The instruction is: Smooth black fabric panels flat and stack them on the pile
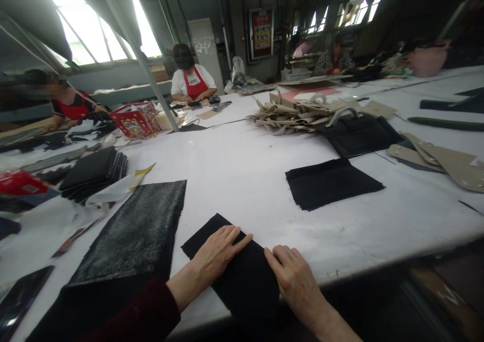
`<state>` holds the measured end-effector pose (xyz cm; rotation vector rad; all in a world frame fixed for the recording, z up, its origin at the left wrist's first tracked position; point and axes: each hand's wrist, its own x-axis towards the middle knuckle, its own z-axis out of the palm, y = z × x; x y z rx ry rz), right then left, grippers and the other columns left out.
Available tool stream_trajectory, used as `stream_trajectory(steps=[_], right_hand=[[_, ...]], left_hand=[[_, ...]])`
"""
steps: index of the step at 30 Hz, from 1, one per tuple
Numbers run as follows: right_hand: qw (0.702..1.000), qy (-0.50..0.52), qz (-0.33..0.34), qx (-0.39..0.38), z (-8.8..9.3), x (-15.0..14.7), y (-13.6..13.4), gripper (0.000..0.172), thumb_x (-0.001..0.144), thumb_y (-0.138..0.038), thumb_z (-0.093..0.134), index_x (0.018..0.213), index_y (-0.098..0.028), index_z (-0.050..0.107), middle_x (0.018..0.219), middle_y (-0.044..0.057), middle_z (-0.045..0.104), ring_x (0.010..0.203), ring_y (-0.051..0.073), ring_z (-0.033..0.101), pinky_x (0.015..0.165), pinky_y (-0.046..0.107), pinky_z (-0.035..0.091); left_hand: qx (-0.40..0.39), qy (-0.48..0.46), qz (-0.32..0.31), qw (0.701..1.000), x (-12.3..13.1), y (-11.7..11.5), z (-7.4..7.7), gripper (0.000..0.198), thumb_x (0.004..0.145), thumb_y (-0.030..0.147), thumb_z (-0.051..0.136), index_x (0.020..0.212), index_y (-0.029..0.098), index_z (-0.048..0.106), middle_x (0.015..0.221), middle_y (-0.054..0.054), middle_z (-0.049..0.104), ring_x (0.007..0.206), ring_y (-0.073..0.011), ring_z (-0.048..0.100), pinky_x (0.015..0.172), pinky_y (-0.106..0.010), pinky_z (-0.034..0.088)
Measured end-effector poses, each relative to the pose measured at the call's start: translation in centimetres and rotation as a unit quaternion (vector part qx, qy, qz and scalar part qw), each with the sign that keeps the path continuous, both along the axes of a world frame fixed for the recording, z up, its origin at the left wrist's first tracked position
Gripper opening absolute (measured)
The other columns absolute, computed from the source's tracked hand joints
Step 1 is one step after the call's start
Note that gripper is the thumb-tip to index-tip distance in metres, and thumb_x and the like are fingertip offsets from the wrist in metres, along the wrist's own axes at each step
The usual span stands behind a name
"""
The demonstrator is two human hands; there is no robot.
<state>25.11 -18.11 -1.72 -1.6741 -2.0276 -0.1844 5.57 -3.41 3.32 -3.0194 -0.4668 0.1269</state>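
A black fabric piece (247, 276) lies in front of me at the table's near edge, its lower end running toward the edge. My left hand (219, 249) rests flat on it, fingers stretched out and slightly apart, holding nothing. At the piece's right edge is my right hand (293, 274), its index finger along the fold and the other fingers curled; the thumb is mostly hidden, and the hand seems to pinch the cloth. A stack of black fabric (333, 181) sits farther off to the right. Left of my hands lies a larger dark piece with a speckled grey face (128, 231).
Beige bag parts (295, 113) and a black handbag (361, 133) lie across the white table (227, 160). On the left are folded black pieces (93, 171), scissors (75, 238) and a phone (24, 299). Co-workers sit beyond, one in a red apron (194, 84).
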Motion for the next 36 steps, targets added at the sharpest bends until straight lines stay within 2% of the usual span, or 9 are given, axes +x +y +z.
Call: stream_trajectory(steps=[4,8,14,18,28,36], right_hand=[[1.000,-0.009,-0.005,0.004,0.3,0.1,-0.3,0.036,0.086,-0.001,0.053,0.120,-0.010,0.059,0.088,0.006,0.055,0.079,0.019,0.049,0.072,0.033,0.039],[1.000,-0.014,-0.007,0.007,0.5,0.1,-0.6,0.037,0.083,0.000,0.057,0.118,-0.009,0.059,0.090,0.006,0.056,0.081,0.020,0.049,0.072,0.034,0.039],[1.000,-0.026,-0.013,0.003,0.6,0.3,-0.8,0.037,0.082,-0.003,0.060,0.118,-0.008,0.059,0.090,0.006,0.056,0.080,0.020,0.049,0.073,0.035,0.038],[0.999,-0.036,-0.020,0.005,0.9,0.3,-1.1,0.036,0.082,-0.004,0.061,0.118,-0.008,0.060,0.088,0.005,0.055,0.079,0.020,0.049,0.073,0.035,0.037],[0.997,-0.042,-0.056,0.029,1.0,0.0,-1.8,0.036,0.083,-0.003,0.054,0.118,-0.009,0.061,0.083,0.005,0.056,0.074,0.020,0.047,0.075,0.037,0.034],[0.997,-0.035,-0.062,0.026,0.6,0.0,-2.0,0.037,0.085,-0.003,0.048,0.119,-0.008,0.061,0.082,0.005,0.055,0.073,0.020,0.046,0.073,0.039,0.034]], left_hand=[[-0.028,-0.004,-0.013,1.000,0.5,-0.4,0.1,0.058,0.092,0.003,0.045,0.146,0.019,0.035,0.136,-0.008,0.050,0.121,-0.0220,0.050,0.105,-0.037,0.042],[-0.040,0.017,0.004,0.999,0.9,-1.0,0.0,0.061,0.090,0.001,0.043,0.148,0.015,0.033,0.129,-0.009,0.055,0.117,-0.0222,0.053,0.101,-0.035,0.046],[0.009,0.036,-0.002,0.999,1.5,-1.9,0.0,0.075,0.087,0.001,0.047,0.153,0.032,0.025,0.129,-0.010,0.052,0.117,-0.0252,0.054,0.101,-0.040,0.046],[0.031,0.037,-0.009,0.999,1.5,-2.3,-0.4,0.079,0.086,0.001,0.048,0.154,0.033,0.022,0.132,-0.014,0.049,0.121,-0.0282,0.052,0.102,-0.043,0.045],[0.065,0.029,-0.018,0.997,1.0,-2.2,-1.6,0.094,0.082,-0.003,0.048,0.154,0.043,0.007,0.136,-0.012,0.045,0.125,-0.0295,0.050,0.102,-0.044,0.046],[0.087,0.041,-0.033,0.995,1.4,-2.3,-1.4,0.098,0.080,-0.001,0.052,0.154,0.043,0.003,0.134,-0.014,0.048,0.122,-0.0315,0.053,0.100,-0.047,0.048]])
